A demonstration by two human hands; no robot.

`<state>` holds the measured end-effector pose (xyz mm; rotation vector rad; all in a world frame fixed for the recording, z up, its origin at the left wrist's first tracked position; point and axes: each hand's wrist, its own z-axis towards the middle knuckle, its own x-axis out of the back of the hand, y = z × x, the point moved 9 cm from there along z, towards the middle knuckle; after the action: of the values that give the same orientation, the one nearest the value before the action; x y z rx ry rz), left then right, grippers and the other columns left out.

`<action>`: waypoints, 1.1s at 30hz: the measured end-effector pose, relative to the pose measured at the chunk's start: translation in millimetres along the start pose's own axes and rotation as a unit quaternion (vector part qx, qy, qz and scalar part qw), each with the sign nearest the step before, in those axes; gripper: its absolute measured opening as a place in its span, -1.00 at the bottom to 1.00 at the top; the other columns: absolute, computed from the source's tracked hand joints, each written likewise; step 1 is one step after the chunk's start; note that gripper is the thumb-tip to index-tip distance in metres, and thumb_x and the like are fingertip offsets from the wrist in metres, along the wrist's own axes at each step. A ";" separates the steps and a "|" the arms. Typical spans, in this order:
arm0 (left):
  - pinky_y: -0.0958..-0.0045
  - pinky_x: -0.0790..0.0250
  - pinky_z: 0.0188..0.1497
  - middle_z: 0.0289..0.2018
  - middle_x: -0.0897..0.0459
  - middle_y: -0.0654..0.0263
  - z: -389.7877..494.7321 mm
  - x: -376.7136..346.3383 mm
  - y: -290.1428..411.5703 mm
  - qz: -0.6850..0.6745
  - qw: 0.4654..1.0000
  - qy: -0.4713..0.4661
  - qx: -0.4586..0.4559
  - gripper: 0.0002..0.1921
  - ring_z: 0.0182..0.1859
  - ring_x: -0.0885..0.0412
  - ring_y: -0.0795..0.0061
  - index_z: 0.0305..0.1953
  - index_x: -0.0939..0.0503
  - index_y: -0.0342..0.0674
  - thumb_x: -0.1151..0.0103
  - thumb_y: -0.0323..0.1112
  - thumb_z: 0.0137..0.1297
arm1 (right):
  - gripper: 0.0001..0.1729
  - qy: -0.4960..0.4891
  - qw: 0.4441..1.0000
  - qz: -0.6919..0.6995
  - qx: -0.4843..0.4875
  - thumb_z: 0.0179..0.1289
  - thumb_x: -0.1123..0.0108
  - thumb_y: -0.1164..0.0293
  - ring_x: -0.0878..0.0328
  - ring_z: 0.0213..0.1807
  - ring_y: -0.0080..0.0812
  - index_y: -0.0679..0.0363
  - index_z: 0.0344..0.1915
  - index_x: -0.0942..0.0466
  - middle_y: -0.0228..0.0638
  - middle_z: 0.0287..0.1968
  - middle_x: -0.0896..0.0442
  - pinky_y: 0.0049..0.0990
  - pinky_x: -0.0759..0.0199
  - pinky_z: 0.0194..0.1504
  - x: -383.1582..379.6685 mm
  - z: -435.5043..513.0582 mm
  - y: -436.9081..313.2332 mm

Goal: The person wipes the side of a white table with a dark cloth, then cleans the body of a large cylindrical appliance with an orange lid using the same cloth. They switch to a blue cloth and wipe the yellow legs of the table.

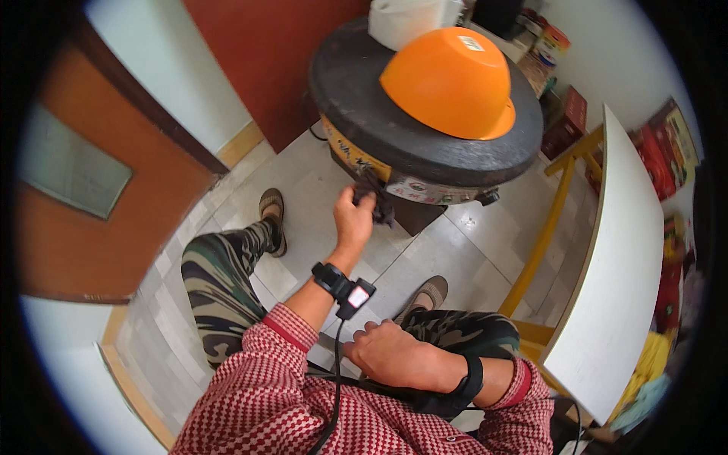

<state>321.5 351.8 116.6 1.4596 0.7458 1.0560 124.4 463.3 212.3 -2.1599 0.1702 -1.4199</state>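
Pinched in my left hand [354, 216] is a dark crumpled cloth [375, 199], held against or close to the front side of a round black electric griddle [352, 85]. Its side carries a yellow label, a white panel with writing and a black knob [487, 197]. An orange plastic bowl [449, 85] lies upside down or tilted on the griddle top, with a white container [406, 20] behind it. My right hand [392, 352] hangs over my lap, fingers curled; whether it holds anything cannot be seen.
To the right is a white tabletop [614, 273] on a yellow frame [537, 256]. Red boxes [566, 122] and packages are along the right wall. A brown door [114, 170] stands at the left. My feet rest on the tiled floor [455, 250]. A black cable [338, 369] runs from my left wrist.
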 end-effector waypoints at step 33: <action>0.26 -0.38 0.00 -0.17 -0.54 0.05 76.5 36.4 13.9 -0.173 0.977 0.126 0.005 -0.72 -0.07 -0.55 0.09 -0.08 -0.51 -0.34 -0.19 -0.51 0.15 | -0.78 -0.172 0.985 -0.008 0.008 0.13 -0.06 0.43 -0.62 -0.32 -0.08 0.29 -0.24 -0.51 -0.07 -0.36 -0.61 -0.23 -0.48 -0.36 -42.8 46.9 8.2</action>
<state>404.0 350.5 139.9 1.1586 1.1433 0.9744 148.6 490.4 159.5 -2.3556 0.0140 -1.0297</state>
